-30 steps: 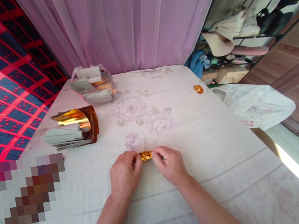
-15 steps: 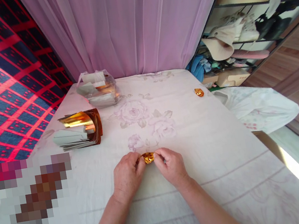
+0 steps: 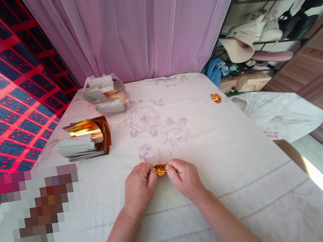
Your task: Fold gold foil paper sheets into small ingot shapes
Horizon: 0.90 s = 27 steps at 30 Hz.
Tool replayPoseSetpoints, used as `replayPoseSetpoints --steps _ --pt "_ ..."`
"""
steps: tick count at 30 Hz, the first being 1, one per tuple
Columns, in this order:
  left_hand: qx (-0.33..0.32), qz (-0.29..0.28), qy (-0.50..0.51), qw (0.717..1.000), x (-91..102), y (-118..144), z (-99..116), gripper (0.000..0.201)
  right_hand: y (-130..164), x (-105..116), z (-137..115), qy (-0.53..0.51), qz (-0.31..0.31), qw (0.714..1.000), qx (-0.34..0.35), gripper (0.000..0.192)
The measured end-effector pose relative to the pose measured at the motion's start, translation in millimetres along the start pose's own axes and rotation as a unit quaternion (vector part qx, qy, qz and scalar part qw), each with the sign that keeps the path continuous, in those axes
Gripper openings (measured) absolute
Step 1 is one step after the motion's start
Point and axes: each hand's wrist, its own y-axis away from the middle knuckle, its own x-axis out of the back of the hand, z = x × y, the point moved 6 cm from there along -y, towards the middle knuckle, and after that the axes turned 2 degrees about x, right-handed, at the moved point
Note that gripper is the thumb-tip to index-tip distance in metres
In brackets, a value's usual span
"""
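Between my two hands, close above or on the cloth, is a small crinkled piece of gold foil paper [image 3: 161, 170]. My left hand [image 3: 139, 184] pinches its left end between thumb and fingers. On the right end, my right hand [image 3: 185, 177] grips it the same way. The fingertips hide both ends of the foil. To the left lies a stack of gold foil sheets [image 3: 86, 139] with pale backs, curled over at one side. A similar small gold folded piece [image 3: 216, 98] rests near the table's right edge.
A clear plastic bag [image 3: 106, 95] with more foil sheets stands at the back left. Flowered cloth covers the table [image 3: 214, 145]. A pixelated patch hides something at the left. Purple curtain [image 3: 134, 27] hangs behind; a shelf and a white bag [image 3: 285, 111] are at the right.
Both hands keep their pinch on the gold foil, which looks slightly more crinkled. The whole view has shifted a little.
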Motion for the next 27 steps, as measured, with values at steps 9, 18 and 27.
replayPoseSetpoints --steps 9,18,27 --pt "-0.023 -0.013 0.068 0.997 -0.5 -1.9 3.5 0.022 0.5 1.8 -0.8 -0.007 0.009 1.000 -0.016 0.029" --pt "0.000 -0.015 0.165 0.986 -1.8 -1.7 0.5 0.025 -0.2 1.2 -1.1 -0.014 -0.004 1.000 -0.026 0.029" --pt "-0.038 -0.023 0.143 0.989 1.9 -1.3 6.6 0.029 -1.3 2.5 -1.5 -0.076 -0.016 0.996 -0.051 0.030"
